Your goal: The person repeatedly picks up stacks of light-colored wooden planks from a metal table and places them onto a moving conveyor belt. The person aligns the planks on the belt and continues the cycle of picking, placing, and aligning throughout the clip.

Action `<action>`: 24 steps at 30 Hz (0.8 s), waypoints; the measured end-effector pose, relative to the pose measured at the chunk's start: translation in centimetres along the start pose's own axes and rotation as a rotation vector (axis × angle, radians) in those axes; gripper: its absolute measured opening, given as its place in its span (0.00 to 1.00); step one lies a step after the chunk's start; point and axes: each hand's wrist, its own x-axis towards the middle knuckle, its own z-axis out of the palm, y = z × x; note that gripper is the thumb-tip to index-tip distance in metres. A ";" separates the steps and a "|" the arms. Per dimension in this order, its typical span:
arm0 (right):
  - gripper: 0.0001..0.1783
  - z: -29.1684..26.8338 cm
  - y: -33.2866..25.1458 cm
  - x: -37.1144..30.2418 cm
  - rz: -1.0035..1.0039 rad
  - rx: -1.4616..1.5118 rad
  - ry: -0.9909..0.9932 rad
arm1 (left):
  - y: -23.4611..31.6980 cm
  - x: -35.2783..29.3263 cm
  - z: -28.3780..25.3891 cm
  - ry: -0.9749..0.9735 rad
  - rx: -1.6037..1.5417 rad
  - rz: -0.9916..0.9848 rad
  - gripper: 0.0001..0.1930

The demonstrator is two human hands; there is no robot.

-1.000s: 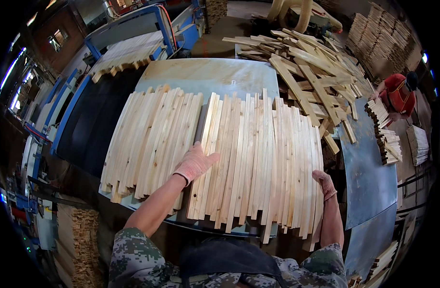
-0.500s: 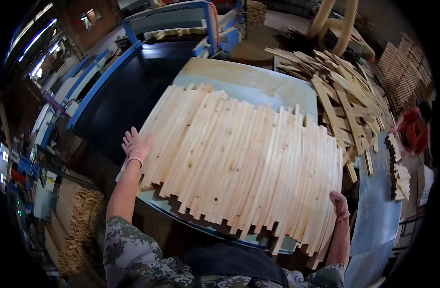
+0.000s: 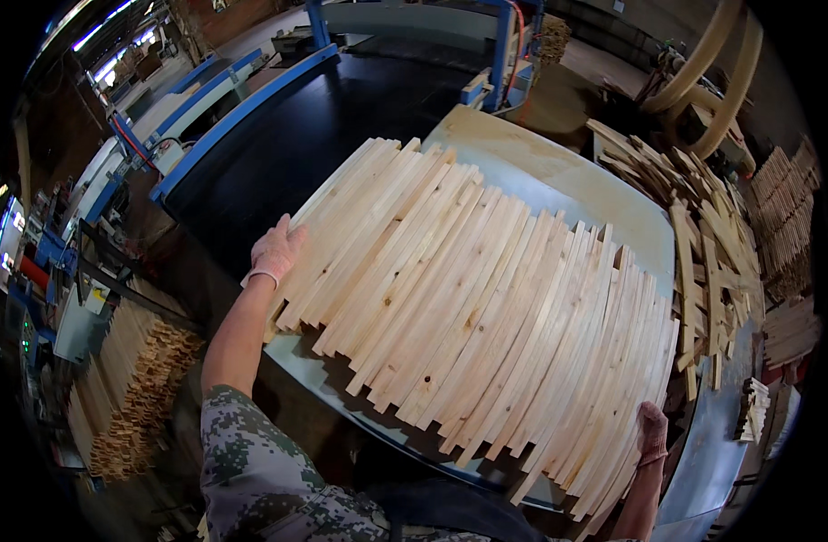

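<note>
A wide row of pale wooden strips (image 3: 472, 312) lies side by side on a light metal table (image 3: 319, 366), with uneven ends at front and back. My left hand (image 3: 276, 250), in a pinkish knit glove, is at the row's left edge, fingers bent against the outermost strip. At the right edge my gloved right hand (image 3: 651, 432) is closed against the last strips near their front end; its fingertips are partly hidden. The row is between my two hands, and its far left corner reaches over the black conveyor belt.
Left and ahead is a black conveyor belt (image 3: 278, 135) with a blue frame (image 3: 242, 95). Loose boards (image 3: 712, 262) lie heaped at the right, beyond the table. A stack of strips (image 3: 147, 397) stands at lower left. Beige ducts (image 3: 725, 81) rise at far right.
The row has turned and slid left toward the belt, with its left end farther forward. My left hand's spread fingers have drawn in against the edge. The view has swung left.
</note>
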 end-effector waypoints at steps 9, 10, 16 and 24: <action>0.11 17.9 6.0 -0.2 0.012 0.025 -0.143 | -15.2 16.5 -2.0 -0.029 0.109 -0.015 0.42; 0.09 21.2 6.7 -0.7 0.015 0.031 -0.113 | -16.8 18.0 -2.6 -0.076 0.116 -0.040 0.43; 0.08 40.2 11.6 -3.0 0.053 0.074 -0.175 | -26.1 27.7 -4.5 -0.028 0.188 -0.036 0.45; 0.14 63.6 13.0 -4.5 0.046 -0.174 -0.171 | -32.8 34.2 -5.2 -0.098 0.209 -0.004 0.44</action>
